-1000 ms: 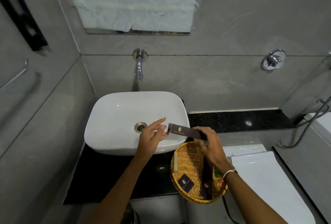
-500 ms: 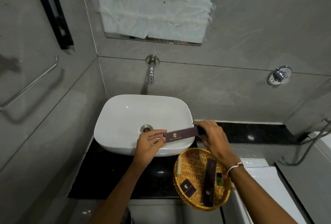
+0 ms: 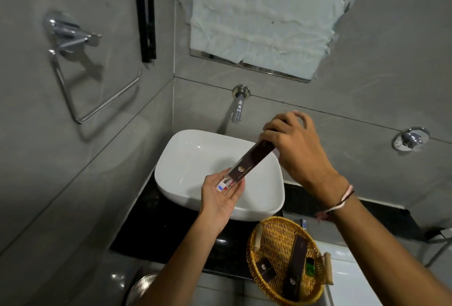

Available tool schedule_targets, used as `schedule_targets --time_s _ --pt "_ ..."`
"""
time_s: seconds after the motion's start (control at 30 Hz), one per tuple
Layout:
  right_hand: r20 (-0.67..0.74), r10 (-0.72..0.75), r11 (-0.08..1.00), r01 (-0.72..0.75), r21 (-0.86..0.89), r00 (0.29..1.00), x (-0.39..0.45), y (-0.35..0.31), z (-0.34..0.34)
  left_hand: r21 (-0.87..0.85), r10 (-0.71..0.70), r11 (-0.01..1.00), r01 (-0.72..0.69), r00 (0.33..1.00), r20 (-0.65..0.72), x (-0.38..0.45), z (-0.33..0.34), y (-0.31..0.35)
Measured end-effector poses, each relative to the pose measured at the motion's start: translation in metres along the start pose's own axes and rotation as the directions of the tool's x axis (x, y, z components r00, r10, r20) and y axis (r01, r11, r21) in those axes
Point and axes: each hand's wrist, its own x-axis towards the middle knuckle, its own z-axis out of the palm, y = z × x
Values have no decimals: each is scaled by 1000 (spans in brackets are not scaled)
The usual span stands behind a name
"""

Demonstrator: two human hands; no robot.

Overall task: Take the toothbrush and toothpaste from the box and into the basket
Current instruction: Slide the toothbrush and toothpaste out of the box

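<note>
Grey tiled walls fill most of the view, seen from above by a person standing at a sink. A mirror covered with crumpled white paper hangs on the back wall, with a chrome tap below it and a chrome towel ring on the left wall. A white basin sits on a black counter. At the lower right a round wicker basket holds a long dark box, a small dark square packet and something small and green.

Over the basin, both hands hold a long dark brown box, tilted with its upper end to the right. The right hand is closed around that upper end. The left hand lies cupped, fingers loosely together, under the lower open end. There a white item with red and blue markings, a toothbrush or toothpaste, pokes out against the left fingers; which one, I cannot tell.
</note>
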Motion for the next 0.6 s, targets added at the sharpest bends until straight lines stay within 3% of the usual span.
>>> schedule_targets --time_s 0.17,0.27,0.4,0.5,0.6 --pt "13 17 1000 -16 -7 1000 3 -7 -11 -13 -10 1000 10 1000 -9 -2 -18 10" --pt "54 50 999 -49 -15 997 3 -10 -10 83 28 996 -30 999 29 -3 -31 18" --pt "132 246 965 -255 58 960 -9 6 12 244 187 954 -176 982 -23 -16 -57 40" --pt "283 396 861 -460 216 874 -28 13 42 355 350 887 -296 932 -97 -37 -85 67" --pt "452 454 595 -638 489 768 -40 -12 70 554 494 756 -348 859 -135 -65 -110 92"
